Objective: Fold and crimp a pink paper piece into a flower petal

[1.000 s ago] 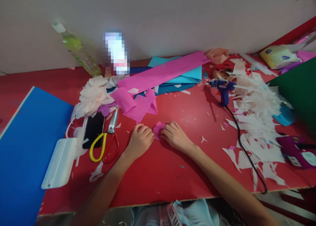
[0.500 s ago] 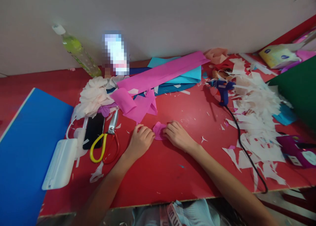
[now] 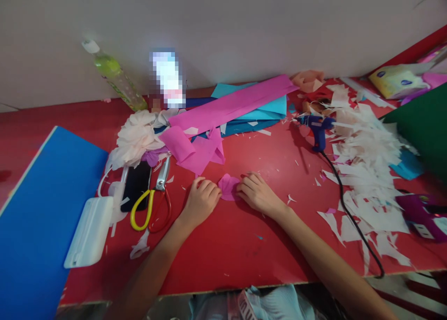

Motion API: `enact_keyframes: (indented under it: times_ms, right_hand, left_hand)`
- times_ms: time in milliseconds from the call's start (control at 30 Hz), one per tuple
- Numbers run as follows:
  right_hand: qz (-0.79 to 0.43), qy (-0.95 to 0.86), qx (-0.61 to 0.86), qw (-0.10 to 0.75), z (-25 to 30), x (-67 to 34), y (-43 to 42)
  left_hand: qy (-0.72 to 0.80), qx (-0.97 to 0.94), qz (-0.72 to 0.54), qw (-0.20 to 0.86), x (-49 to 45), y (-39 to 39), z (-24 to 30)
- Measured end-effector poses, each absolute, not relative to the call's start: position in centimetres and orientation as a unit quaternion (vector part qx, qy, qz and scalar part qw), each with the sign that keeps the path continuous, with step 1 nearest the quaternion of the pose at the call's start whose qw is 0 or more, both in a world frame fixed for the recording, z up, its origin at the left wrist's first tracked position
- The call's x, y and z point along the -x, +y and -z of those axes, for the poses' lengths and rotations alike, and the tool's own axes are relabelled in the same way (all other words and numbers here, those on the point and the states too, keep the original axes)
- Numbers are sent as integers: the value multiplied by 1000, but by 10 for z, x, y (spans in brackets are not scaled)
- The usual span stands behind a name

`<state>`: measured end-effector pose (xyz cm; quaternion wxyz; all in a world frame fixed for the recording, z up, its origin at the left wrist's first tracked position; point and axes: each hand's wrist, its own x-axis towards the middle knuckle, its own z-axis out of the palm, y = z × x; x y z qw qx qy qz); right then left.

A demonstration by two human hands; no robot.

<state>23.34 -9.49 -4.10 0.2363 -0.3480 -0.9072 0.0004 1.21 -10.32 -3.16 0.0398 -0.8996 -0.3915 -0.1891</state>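
Left grip (image 3: 204,200): pinched on one edge of the pink paper (image 3: 228,188)
Right grip (image 3: 261,195): clamped opposite, a bit further out now
Pink paper: right between my grips, showing more
Gap: wider, so I'm guessing it's stretching

Beyond the near edge of the tabletop (image 3: 216,259), a strap (image 3: 246,306) partly reads "UN"; the far-right packet's (image 3: 393,85) logo is illegible.

Small, rounded pink paper piece (image 3: 228,187)

Dim light | soft sheen on tabletop (image 3: 258,147) | bright screen (image 3: 169,78) pixelated
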Motion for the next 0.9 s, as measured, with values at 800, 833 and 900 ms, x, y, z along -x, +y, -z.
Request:
enact_keyframes:
  times_ms: [800,833,900]
  right_hand:
    - [-20,-907,367,204,36,-242,-98]
    - [-20,-907,366,205,36,-242,-98]
    - [-17,-907,365,208,38,-241,-97]
  left_hand:
    - [-401,897,185,23,-12,-105,34]
    - [-401,897,185,22,-12,-105,34]
    - [-401,897,184,20,-11,-105,35]
